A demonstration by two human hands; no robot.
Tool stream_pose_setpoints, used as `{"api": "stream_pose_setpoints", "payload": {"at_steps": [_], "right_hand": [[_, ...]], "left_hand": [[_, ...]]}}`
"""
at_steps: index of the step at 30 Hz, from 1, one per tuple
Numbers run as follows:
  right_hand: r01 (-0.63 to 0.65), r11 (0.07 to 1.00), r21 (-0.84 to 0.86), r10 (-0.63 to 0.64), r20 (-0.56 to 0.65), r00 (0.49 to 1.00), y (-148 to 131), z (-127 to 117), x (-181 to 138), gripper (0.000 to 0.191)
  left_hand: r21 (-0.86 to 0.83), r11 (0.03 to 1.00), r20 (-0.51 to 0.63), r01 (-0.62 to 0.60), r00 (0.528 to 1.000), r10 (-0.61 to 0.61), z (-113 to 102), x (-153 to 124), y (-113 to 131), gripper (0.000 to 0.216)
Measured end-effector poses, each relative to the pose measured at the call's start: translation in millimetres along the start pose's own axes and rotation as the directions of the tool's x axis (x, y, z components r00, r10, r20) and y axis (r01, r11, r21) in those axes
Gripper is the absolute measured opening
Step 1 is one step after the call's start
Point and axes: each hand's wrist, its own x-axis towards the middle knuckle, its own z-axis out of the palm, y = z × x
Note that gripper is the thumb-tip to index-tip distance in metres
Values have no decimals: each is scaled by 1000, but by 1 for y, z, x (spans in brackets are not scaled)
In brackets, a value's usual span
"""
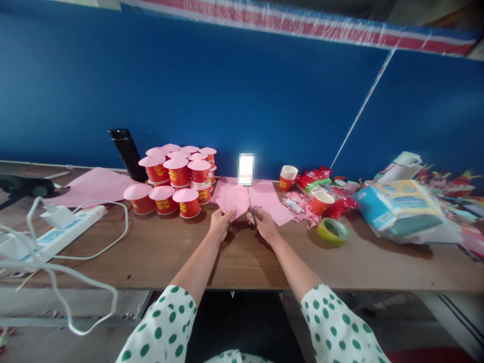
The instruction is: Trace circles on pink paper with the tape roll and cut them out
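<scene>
My left hand [220, 222] pinches the near edge of a round pink paper piece [236, 200] held above the wooden table [159, 252]. My right hand [264, 224] is closed around the handles of scissors [251, 207], whose blades point away from me along the paper's right side. More pink paper sheets [270, 201] lie flat under and behind the round piece. To the left stands a cluster of several red paper cups [177, 181], each capped with a pink paper disc.
A black flask [126, 154] stands behind the cups, with a pink sheet [94, 186] to its left. A white power strip [56, 229] with cables lies far left. On the right lie a green tape roll [333, 231], loose red cups [321, 201], paper scraps and packets [401, 209]. A blue wall [227, 91] backs the table.
</scene>
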Motion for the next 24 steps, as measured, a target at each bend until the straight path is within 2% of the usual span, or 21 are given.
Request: {"api": "stream_pose_setpoints", "payload": {"at_steps": [24], "right_hand": [[-14, 1000, 9, 14, -6, 1000, -1, 1, 0, 41]], "left_hand": [[-28, 1000, 15, -10, 1000, 10, 0, 1, -2, 43]]}}
